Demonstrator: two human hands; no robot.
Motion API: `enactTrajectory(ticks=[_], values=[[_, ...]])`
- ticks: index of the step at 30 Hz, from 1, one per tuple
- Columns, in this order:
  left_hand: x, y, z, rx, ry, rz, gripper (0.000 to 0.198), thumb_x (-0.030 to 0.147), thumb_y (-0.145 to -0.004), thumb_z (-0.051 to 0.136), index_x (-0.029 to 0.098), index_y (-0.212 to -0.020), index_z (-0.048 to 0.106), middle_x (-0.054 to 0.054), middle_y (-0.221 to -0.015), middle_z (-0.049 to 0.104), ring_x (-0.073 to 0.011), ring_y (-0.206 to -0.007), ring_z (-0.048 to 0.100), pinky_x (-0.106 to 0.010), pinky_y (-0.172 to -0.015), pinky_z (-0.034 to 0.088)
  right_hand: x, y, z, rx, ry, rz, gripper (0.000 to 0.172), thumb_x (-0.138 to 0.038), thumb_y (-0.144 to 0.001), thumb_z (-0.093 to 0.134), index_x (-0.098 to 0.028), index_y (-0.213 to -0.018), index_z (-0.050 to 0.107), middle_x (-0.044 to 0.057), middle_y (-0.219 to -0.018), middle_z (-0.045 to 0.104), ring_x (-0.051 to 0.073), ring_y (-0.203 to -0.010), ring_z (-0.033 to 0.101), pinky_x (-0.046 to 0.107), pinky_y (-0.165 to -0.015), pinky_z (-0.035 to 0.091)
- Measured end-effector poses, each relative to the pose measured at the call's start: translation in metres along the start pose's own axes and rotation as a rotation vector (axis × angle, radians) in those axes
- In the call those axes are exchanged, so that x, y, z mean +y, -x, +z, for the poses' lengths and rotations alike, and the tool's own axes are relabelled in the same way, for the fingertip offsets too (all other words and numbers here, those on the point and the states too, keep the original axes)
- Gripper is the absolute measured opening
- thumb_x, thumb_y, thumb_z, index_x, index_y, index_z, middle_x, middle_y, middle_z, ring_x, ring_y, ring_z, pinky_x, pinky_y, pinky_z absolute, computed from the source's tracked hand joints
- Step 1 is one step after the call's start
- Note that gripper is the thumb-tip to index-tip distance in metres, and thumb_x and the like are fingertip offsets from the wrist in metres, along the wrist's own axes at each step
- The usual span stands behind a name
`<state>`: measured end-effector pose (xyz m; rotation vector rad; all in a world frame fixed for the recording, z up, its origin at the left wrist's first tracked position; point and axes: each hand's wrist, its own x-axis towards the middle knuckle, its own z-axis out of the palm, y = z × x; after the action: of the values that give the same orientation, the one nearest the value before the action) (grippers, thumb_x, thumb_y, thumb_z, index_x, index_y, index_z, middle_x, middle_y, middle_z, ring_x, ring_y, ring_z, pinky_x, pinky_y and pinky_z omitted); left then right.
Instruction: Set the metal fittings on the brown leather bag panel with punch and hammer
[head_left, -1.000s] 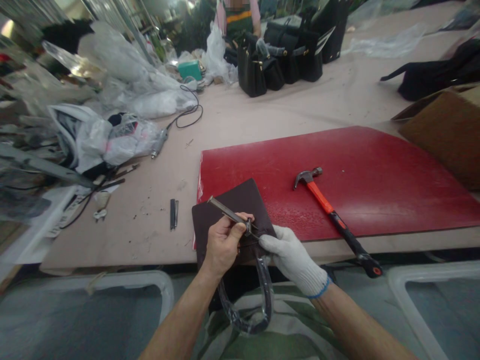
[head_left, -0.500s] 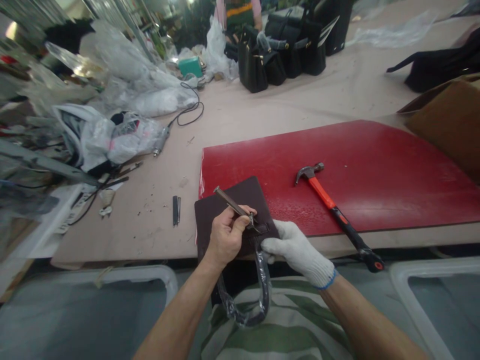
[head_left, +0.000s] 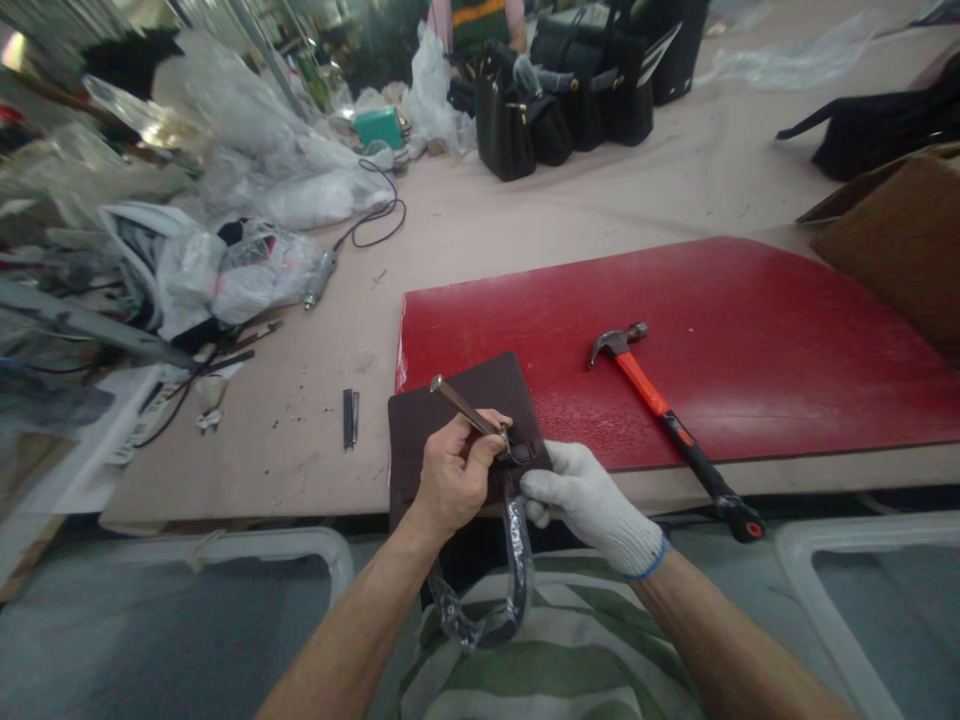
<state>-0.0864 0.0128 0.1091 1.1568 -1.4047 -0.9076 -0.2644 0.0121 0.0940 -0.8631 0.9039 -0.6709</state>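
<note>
My bare left hand is closed around a slim metal punch, its tip down by a small metal fitting at the handle's base. Beneath it lies a dark brown leather bag panel, partly over the red board. A plastic-wrapped handle loops from the panel toward my body. My right hand, in a white knit glove, pinches the panel's right edge beside the handle base; some of its fingers are hidden underneath. A claw hammer with an orange and black grip rests on the red board, right of my hands.
The red board covers the table's right front. Two thin dark tools lie at left. Several black handbags stand at the back near another person. Plastic wrapping is heaped at left. Plastic bins sit below the front edge.
The panel and its handle have shifted slightly left with my right hand. My left hand keeps its hold on the punch, which is tilted much as before.
</note>
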Motion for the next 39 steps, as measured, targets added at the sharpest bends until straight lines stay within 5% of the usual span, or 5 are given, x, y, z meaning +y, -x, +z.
enactTrajectory(ticks=[9,23,28,31,39], values=[[-0.014,-0.007,0.003,-0.005,-0.103,0.076,0.015,0.016,-0.090,0.056,0.016,-0.099,0.067,-0.007,-0.101,0.073,-0.0176,-0.094,0.068,-0.028,-0.086,0.053,-0.008,-0.005,0.007,0.036,0.082,0.011,0.028,-0.037,-0.067,0.070,-0.014,-0.079,0.058,0.002,-0.057,0.060,0.011,-0.046,0.052,0.021,-0.045,0.043],[-0.059,-0.007,0.016,-0.107,-0.279,0.279,0.019,0.016,-0.088,0.055,0.018,-0.106,0.063,-0.010,-0.109,0.071,-0.0206,-0.103,0.069,-0.033,-0.092,0.055,-0.026,0.006,0.001,0.263,0.758,0.249,0.017,-0.028,-0.082,0.055,-0.018,-0.068,0.055,0.003,-0.053,0.060,0.014,-0.044,0.055,0.022,-0.042,0.037],[-0.060,-0.006,0.016,-0.136,-0.306,0.325,0.018,0.016,-0.090,0.055,0.018,-0.107,0.062,-0.012,-0.109,0.071,-0.0222,-0.103,0.068,-0.035,-0.092,0.055,-0.049,0.038,-0.035,0.604,1.482,0.004,0.022,-0.034,-0.092,0.056,-0.017,-0.099,0.067,0.012,-0.097,0.070,0.025,-0.086,0.065,0.034,-0.072,0.044],[-0.057,-0.006,0.017,-0.135,-0.319,0.316,0.015,0.016,-0.089,0.055,0.018,-0.101,0.063,-0.011,-0.106,0.071,-0.0217,-0.099,0.069,-0.035,-0.090,0.056,-0.058,0.052,-0.069,0.833,1.824,-0.032,0.050,-0.044,-0.092,0.060,-0.011,-0.129,0.055,0.021,-0.120,0.060,0.035,-0.103,0.060,0.041,-0.080,0.046],[-0.052,-0.007,0.019,-0.138,-0.278,0.309,0.014,0.015,-0.089,0.054,0.019,-0.100,0.063,-0.009,-0.102,0.070,-0.0218,-0.097,0.068,-0.035,-0.090,0.055,-0.072,0.045,-0.111,0.718,1.716,0.292,0.027,-0.013,-0.091,0.036,-0.011,-0.114,0.051,0.015,-0.097,0.061,0.028,-0.084,0.067,0.037,-0.069,0.044]])
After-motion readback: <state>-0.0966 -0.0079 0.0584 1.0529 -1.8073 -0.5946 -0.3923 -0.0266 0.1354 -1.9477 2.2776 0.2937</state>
